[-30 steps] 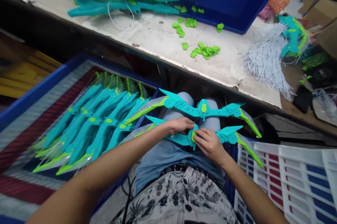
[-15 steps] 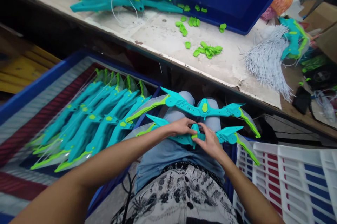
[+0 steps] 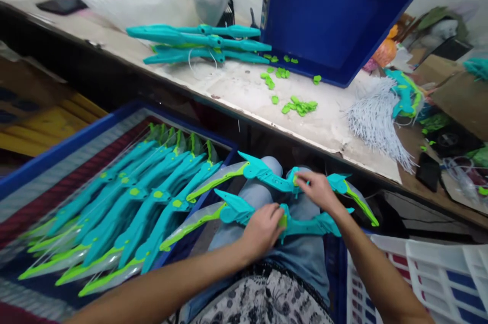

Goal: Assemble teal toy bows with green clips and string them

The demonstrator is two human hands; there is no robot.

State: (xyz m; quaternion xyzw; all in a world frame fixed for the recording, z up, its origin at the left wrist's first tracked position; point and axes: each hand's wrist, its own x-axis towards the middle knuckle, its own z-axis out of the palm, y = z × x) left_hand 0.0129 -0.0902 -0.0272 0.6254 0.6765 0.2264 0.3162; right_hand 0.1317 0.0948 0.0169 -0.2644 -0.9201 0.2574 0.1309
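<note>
Two teal toy bows with lime-green tips lie across my lap. On the nearer toy bow [image 3: 234,209], my left hand [image 3: 262,231] is closed around the middle, its fingers beside the green centre piece. My right hand [image 3: 317,192] reaches over to the farther toy bow [image 3: 263,171] and grips its centre with thumb and fingers at the green piece there. The right forearm covers part of the nearer bow's right arm. Small lime-green pieces [image 3: 301,106] lie loose on the worktable [image 3: 236,93] in front of me.
A blue crate [image 3: 145,105] on my left holds several finished-looking bows [image 3: 133,192]. More teal bow bodies [image 3: 206,42] are stacked on the table beside a tilted blue bin [image 3: 328,19]. White strings [image 3: 377,116] hang over the table's right side. A white plastic basket [image 3: 427,258] stands at right.
My right hand has left the nearer bow and moved forward to the farther bow's centre. My left hand stays at the nearer bow's middle. The camera view has tilted upward.
</note>
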